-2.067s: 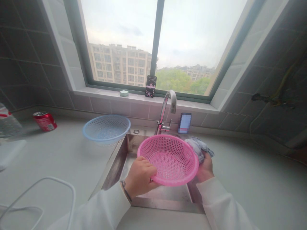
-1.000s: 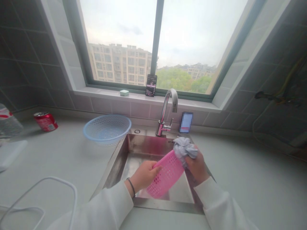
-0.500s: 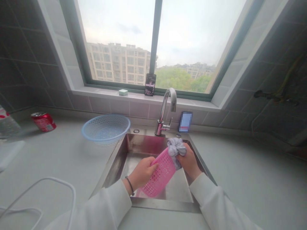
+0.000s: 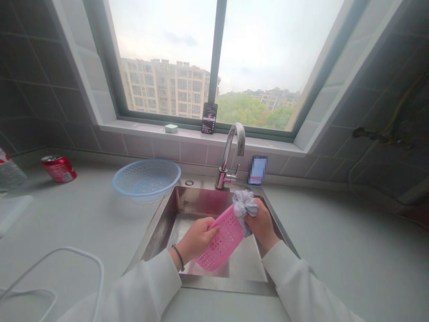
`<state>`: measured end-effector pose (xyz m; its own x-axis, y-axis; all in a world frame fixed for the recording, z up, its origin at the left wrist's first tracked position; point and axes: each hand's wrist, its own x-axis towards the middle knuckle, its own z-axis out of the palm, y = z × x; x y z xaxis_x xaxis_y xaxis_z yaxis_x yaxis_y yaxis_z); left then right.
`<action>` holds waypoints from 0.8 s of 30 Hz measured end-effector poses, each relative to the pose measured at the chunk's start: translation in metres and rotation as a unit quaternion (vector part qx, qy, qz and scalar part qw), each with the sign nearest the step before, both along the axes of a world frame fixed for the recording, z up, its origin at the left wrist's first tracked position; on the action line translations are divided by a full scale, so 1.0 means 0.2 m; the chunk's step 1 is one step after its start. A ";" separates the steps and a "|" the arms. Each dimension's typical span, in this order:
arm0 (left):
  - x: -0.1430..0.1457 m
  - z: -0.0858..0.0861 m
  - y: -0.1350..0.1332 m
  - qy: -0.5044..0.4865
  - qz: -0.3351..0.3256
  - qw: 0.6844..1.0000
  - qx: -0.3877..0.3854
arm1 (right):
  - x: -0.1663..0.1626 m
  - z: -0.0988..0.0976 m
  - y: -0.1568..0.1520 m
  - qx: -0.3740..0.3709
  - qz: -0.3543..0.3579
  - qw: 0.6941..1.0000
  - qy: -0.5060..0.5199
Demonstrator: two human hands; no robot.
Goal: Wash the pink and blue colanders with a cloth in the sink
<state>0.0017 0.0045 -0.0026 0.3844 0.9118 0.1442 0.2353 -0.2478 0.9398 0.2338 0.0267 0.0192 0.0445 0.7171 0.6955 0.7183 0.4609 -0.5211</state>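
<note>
"What's the left hand (image 4: 197, 237) got?"
"It's closed on the edge of a pink perforated plastic basket (image 4: 221, 246), which tilts just right of it, above the rectangular stainless-steel sink (image 4: 231, 283)."
"And the right hand (image 4: 262, 223)?"
"Curled around a crumpled grey cloth (image 4: 244, 206), which touches the basket's upper edge. Beyond the left hand, over to its left, a light-blue perforated plastic basket (image 4: 134, 195) sits on the pale surface (image 4: 83, 214)."

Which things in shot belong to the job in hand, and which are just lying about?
In use:
pink basket, gripped by the left hand
grey cloth, held against it by the right hand
sink, below both

Probably just lying about:
blue basket
red can
plastic bottle
white cable
phone on the sill
pale green block
</note>
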 end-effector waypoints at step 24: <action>-0.01 -0.01 0.03 -0.071 0.001 0.996 0.059 | -0.16 -0.02 -0.11 0.064 0.084 0.989 -0.105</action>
